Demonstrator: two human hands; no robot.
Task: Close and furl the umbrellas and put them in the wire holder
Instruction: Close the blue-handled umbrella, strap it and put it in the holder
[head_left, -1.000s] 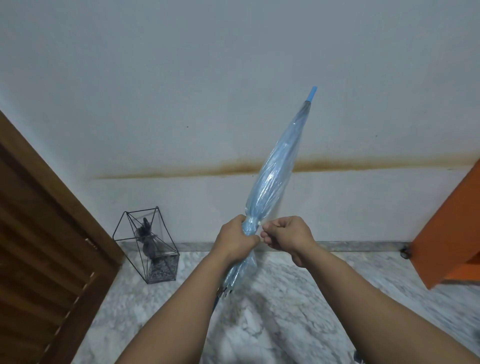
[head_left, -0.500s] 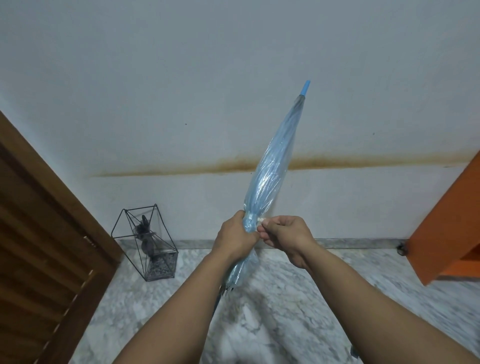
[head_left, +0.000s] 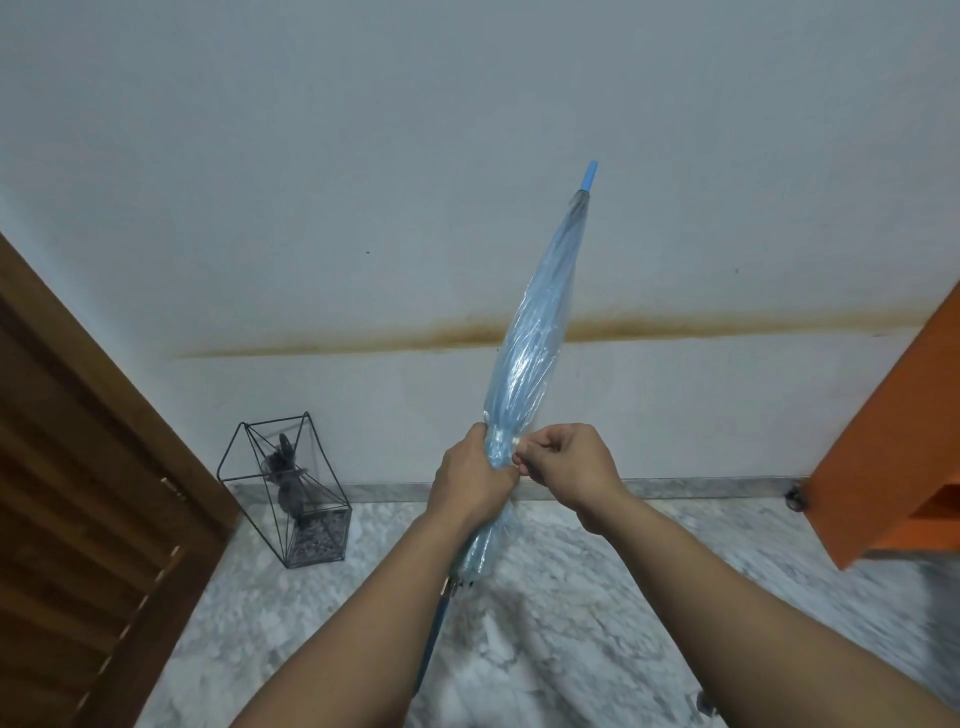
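Observation:
A pale blue see-through umbrella (head_left: 535, 338) is furled and points up and to the right, its blue tip against the wall. My left hand (head_left: 470, 480) grips the rolled canopy near its lower part. My right hand (head_left: 569, 465) pinches the small closing strap at the canopy, right beside the left hand. The blue shaft runs down behind my left forearm, and its handle is hidden. The black wire holder (head_left: 285, 493) stands on the floor by the wall at the left, with a dark folded umbrella (head_left: 284, 478) inside it.
A brown slatted wooden door (head_left: 78, 519) fills the left side. An orange cabinet (head_left: 893, 441) juts in at the right. The floor (head_left: 571, 597) is grey-white marble, and the white wall has a brown stain line across it.
The umbrella has swung slightly left and more upright. My right hand's fingers have stayed at the strap, working it against the canopy. The left hand keeps its grip.

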